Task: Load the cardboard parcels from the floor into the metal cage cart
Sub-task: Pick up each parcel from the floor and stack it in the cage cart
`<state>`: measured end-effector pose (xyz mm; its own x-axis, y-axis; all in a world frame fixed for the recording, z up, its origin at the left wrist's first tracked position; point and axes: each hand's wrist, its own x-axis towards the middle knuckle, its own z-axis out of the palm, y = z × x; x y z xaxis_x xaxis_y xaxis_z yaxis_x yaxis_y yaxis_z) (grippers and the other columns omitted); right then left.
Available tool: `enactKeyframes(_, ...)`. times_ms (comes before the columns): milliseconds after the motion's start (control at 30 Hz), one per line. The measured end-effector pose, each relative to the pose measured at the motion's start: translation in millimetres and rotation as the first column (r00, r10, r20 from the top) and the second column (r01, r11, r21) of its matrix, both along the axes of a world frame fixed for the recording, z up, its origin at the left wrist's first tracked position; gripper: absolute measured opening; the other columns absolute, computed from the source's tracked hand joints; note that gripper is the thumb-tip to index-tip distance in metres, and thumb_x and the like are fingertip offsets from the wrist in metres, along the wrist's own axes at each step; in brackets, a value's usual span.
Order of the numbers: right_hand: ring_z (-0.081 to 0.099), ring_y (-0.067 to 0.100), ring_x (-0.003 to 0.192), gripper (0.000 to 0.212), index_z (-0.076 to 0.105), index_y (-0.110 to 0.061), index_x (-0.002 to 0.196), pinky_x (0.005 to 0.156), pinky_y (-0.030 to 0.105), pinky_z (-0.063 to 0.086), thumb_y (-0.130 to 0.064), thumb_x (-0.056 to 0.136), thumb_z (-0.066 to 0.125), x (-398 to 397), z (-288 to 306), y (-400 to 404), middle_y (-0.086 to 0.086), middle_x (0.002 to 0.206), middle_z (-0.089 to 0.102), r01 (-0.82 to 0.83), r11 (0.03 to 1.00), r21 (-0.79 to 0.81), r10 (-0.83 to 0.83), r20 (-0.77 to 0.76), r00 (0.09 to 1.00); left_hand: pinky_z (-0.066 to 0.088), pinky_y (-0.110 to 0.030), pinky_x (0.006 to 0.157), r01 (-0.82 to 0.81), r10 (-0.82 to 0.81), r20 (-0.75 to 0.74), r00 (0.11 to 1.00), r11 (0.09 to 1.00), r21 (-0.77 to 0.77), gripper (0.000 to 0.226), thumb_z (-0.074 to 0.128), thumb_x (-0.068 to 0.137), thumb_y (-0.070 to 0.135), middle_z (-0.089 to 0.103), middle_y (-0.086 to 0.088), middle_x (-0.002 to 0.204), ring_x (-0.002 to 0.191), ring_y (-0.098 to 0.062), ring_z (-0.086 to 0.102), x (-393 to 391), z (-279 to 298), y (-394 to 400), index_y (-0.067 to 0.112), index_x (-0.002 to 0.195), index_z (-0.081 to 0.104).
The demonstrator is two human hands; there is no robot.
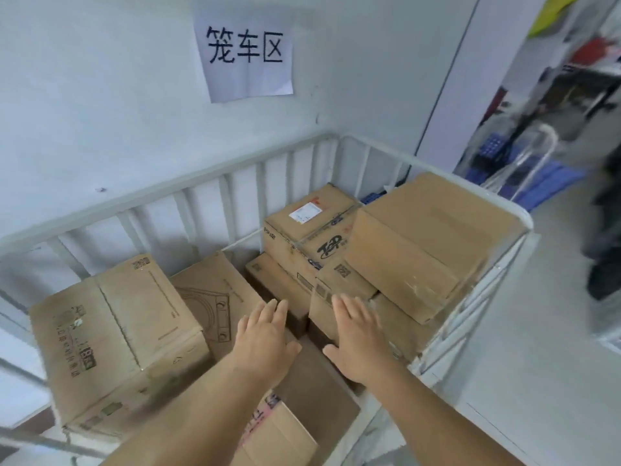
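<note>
Both hands are stretched out flat over the load, fingers straight and spread, gripping nothing: my left hand (265, 338) hovers above the gap between parcels, my right hand (356, 338) just beside it, in front of the small box (339, 297). From here I cannot tell whether either palm touches cardboard. Around them stands the metal cage cart (235, 183), pushed against the pale wall (100, 95). Inside it, the big parcel (114, 338) sits left of my left hand, and the large tilted parcel (423, 243) rests on the stack right of and beyond my right hand. Behind that lies the labelled parcel (309, 216). Under my forearms is another parcel (279, 435). On the wall hangs a paper sign (245, 52).
</note>
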<state>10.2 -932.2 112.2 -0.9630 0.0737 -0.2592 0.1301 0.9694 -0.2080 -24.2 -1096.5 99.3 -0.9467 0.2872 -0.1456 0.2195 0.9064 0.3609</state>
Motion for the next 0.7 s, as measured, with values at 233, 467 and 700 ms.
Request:
enactKeyframes(233,0.000,0.022,0.150,0.083,0.000,-0.018,0.156,0.121,0.042,0.007,-0.038,0.095,0.053,130.1,23.9,89.5,-0.001,0.164,0.001,0.276,0.961,-0.014,-0.276,-0.113,0.955,0.006,-0.039,0.120,0.293,-0.293,-0.066,0.954,0.956,-0.013,0.075,0.053,0.093,0.043,0.015,0.004,0.161,0.149,-0.018,0.007,86.2,20.4,100.7,0.023,0.154,0.014)
enactKeyframes(467,-0.009,0.023,0.150,0.085,-0.007,-0.017,0.156,0.120,0.043,-0.001,-0.040,0.097,0.050,318.7,26.2,150.5,-0.001,0.164,-0.008,0.563,0.827,-0.006,-0.563,-0.036,0.826,0.014,-0.037,0.119,0.602,-0.605,-0.083,0.792,0.796,-0.066,0.075,0.048,0.095,0.047,0.017,0.002,0.160,0.148,-0.019,0.014,222.0,31.8,188.8,0.020,0.154,0.010)
enactKeyframes(700,-0.009,0.022,0.150,0.085,-0.009,-0.017,0.156,0.120,0.041,0.000,-0.042,0.098,0.048,483.6,24.8,178.9,-0.001,0.164,-0.008,0.793,0.609,0.026,-0.793,-0.015,0.609,0.015,-0.036,0.120,0.824,-0.830,-0.071,0.553,0.557,-0.100,0.075,0.044,0.097,0.047,0.015,-0.001,0.161,0.148,-0.019,0.012,352.6,34.5,264.7,0.017,0.155,0.007)
